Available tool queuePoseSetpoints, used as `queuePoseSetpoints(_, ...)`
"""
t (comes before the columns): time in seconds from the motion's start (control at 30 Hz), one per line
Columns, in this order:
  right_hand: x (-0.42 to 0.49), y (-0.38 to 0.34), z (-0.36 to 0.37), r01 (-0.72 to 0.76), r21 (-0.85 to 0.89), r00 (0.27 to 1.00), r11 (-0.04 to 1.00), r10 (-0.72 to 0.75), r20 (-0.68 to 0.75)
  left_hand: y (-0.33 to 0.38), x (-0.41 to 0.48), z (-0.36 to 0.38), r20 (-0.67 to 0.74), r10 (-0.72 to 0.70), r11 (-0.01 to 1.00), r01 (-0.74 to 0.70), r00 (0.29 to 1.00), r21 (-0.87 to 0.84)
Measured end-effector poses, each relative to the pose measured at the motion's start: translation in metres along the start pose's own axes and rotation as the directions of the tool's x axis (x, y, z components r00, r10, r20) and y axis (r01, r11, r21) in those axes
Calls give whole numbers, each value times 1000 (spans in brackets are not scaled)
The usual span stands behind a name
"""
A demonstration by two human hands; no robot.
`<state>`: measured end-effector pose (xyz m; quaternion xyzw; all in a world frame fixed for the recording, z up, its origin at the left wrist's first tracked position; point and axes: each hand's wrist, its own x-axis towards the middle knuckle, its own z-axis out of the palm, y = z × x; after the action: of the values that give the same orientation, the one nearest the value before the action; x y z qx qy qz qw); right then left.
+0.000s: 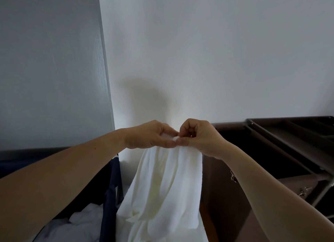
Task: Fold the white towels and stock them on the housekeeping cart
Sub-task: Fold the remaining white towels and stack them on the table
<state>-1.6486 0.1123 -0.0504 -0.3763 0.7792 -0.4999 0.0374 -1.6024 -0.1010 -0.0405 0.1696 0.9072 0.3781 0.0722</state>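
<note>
I have the white towel (166,187) hanging in mid-air at the centre, between the navy laundry bin (110,196) on the near left and the housekeeping cart (289,133) on the right. My left hand (150,135) and right hand (200,138) meet at its top edge, touching each other. The fingers (169,131) of each are clamped in a pinch on the cloth, and the rest drapes down past the bottom of the view.

I judge the step to be bringing two corners together for the first fold. To do it well I would match the corners edge to edge and keep the pinch close to the hem so nothing slips. The towel's own weight can pull the creases out before one hand runs down to find the fold line.

Count: one towel in hand, two hands on it, one bin, one cart with a divided top tray. White linen (79,222) lies heaped in the bin; how many pieces, I cannot tell. No folded towel shows on the part of the cart I can see.
</note>
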Motion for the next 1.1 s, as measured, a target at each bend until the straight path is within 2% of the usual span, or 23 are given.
queuePoseSetpoints(0.13,-3,-1,2,4,-38,999,999,-5,-36,0,0,4,-31,-43,999,43,999,-8)
queuePoseSetpoints(0.23,-4,2,2,-46,-28,997,999,44,-60,3,1,1,-130,-69,992,82,989,93)
queuePoseSetpoints(0.37,-14,16,8,-89,-19,992,996,87,-94,13,1,-18,-282,-25,970,91,959,224)
queuePoseSetpoints(0.43,-19,25,10,-101,-4,985,995,100,-141,14,1,-34,-417,6,947,129,909,295)
queuePoseSetpoints(0.53,-24,40,6,-146,-32,973,989,138,-183,8,2,-56,-633,44,910,229,773,344)
queuePoseSetpoints(0.67,-31,66,-2,-204,-127,955,971,169,-243,-12,1,-75,-797,-13,920,320,603,227)
queuePoseSetpoints(0.8,-48,96,-14,-290,-176,932,941,236,-275,-31,-2,-82,-848,-119,937,341,516,76)
queuePoseSetpoints(0.93,-60,114,-31,-340,-10,862,940,307,-403,-44,-4,-78,-851,-174,935,355,496,15)
queuePoseSetpoints(1.03,-65,119,-41,-274,315,766,909,404,-499,-52,-6,-73,-848,-189,927,376,495,13)
queuePoseSetpoints(1.1,-67,119,-47,-187,533,740,825,475,-476,-57,-7,-71,-845,-207,924,381,494,-4)
